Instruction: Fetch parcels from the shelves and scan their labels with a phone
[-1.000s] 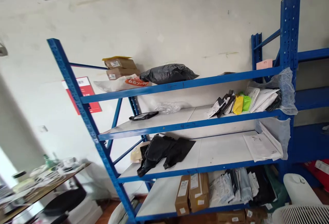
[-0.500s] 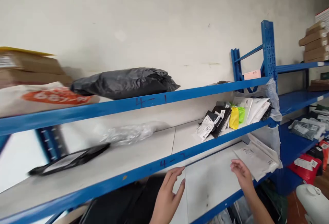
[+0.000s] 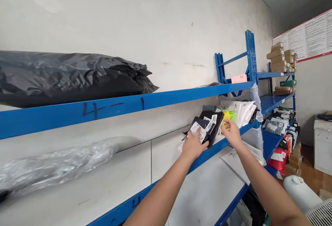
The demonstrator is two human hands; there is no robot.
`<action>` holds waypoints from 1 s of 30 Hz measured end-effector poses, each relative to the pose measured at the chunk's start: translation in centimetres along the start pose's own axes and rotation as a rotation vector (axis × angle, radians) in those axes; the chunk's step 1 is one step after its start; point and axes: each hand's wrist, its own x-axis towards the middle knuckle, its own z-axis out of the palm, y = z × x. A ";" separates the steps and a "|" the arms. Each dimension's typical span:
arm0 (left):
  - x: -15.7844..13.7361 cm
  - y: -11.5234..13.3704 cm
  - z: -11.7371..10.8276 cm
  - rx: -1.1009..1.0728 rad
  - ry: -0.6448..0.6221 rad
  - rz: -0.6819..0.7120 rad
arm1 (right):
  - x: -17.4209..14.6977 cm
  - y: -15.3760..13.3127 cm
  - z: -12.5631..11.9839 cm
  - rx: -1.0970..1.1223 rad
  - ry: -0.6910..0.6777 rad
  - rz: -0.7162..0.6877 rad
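A row of flat parcels leans on the second shelf [image 3: 166,156] of a blue rack: black bags with white labels [image 3: 211,125], a yellow one [image 3: 226,115], a green one [image 3: 231,114] and white ones [image 3: 243,110]. My left hand [image 3: 193,144] rests on the front black labelled bag, fingers spread over its label. My right hand [image 3: 231,132] reaches to the black bags' right edge below the yellow one, fingertips touching them. Whether either hand grips a bag is unclear.
A large black plastic parcel [image 3: 70,77] lies on the top shelf, above the beam marked 4-1 [image 3: 114,106]. Clear crumpled film [image 3: 57,165] lies at left. White mailers [image 3: 237,160] sit on the shelf below. A second rack [image 3: 278,115] with parcels and boxes stands right, a white fan [image 3: 303,193] below.
I have stepped closer and turned right along the rack. Both hands have risen from beside the lower shelf to the leaning parcels on the second shelf.
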 end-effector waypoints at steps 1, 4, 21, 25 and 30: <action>0.8 0.6 0.4 0.023 -0.018 -0.022 | 0.9 -0.2 0.7 -0.082 -0.069 0.028; 2.1 1.4 1.3 0.101 -0.021 -0.037 | 1.7 -0.1 2.4 -0.182 -0.203 0.056; 3.2 0.9 1.3 0.126 0.061 0.074 | 0.3 2.0 4.4 0.177 0.115 -0.046; 2.8 1.0 1.5 0.047 0.042 0.043 | -0.8 1.2 1.5 0.141 0.389 -0.053; 3.3 1.5 1.7 -0.061 -0.057 0.061 | -4.3 -0.4 -4.1 0.321 0.851 -0.062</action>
